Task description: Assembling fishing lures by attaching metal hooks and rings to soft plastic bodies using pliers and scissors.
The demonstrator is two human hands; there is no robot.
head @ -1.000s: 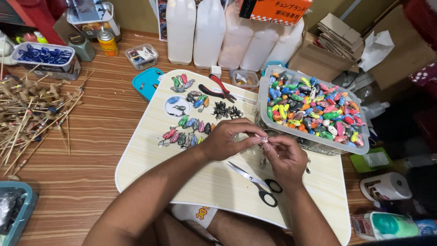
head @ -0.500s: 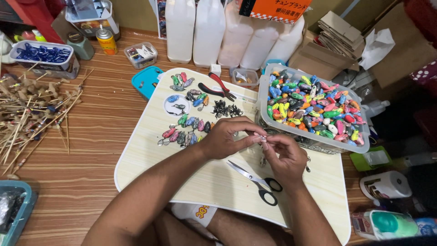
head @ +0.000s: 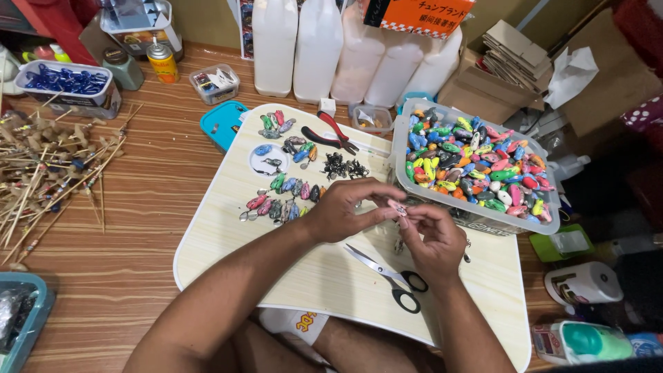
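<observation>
While both sets of fingertips are closing together on a small pink lure body (head: 398, 207), the left hand (head: 345, 211) is pinching it from the left side and the right hand (head: 431, 238) is working at its near end just beneath; whatever tiny fitting the right fingers are gripping is too small to make out. The piece is hovering over the pale lap board (head: 331, 276), just in front of the clear tub of coloured lure bodies (head: 476, 169). Black-handled scissors (head: 390, 273) are lying open right under the wrists, and a heap of dark little hooks (head: 343, 166) is sitting near red pliers (head: 330, 131). A slip looks likely to send the piece rolling off the board's edge, and a dropping wrist could be catching the scissor blades.
</observation>
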